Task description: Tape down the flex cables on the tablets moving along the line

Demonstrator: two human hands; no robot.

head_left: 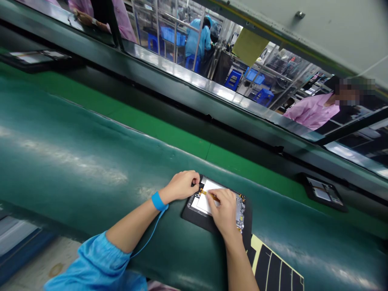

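Note:
An open tablet-like device point(200, 205) lies in a black tray point(197, 220) on the green work surface, showing white panels, an orange-brown flex strip and a circuit board along its right side. My left hand point(184, 185), with a blue wrist strap point(158, 201) at the wrist, is closed at the device's upper left corner; what its fingertips hold is too small to name. Over the middle of the device, my right hand point(223, 208) has thumb and fingers pressed together at the orange-brown strip.
A sheet of black strips on yellow backing point(274, 266) lies right of my right forearm. Beyond the surface's edge runs a green belt point(145, 123), with another device point(324, 190) at right and one point(33, 57) at far left. People sit beyond the rail.

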